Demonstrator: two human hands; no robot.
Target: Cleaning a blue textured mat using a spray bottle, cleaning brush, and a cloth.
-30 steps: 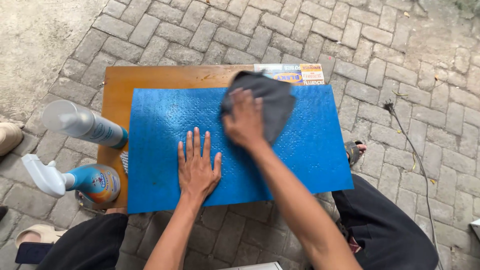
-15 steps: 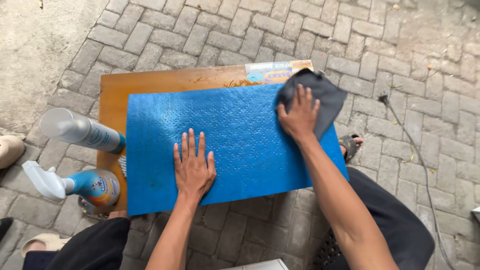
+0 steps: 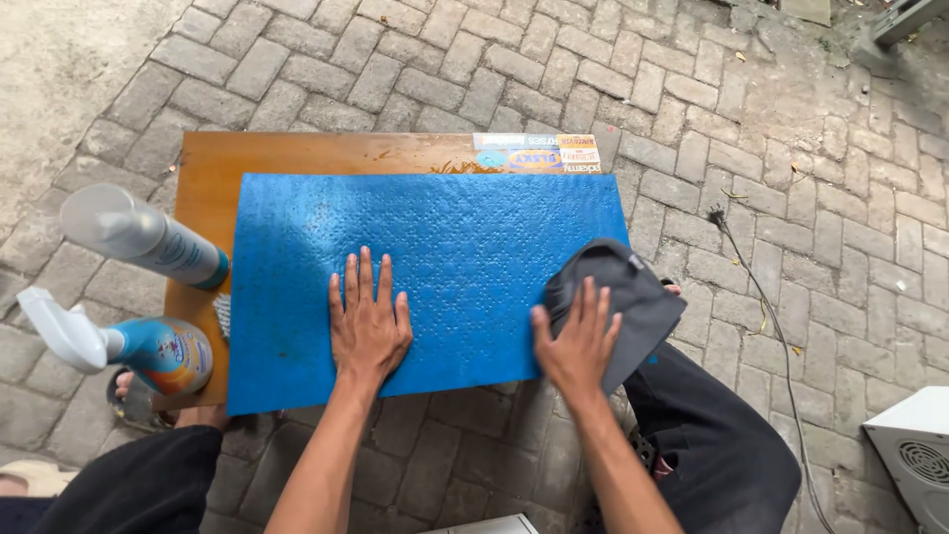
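Head view, blue mat lengthwise left-right, right hand on grey cloth

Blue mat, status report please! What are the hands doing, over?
Left hand flat on blue mat. Right hand presses grey cloth at mat's near right corner. Two spray bottles stand left, clear of the hands.
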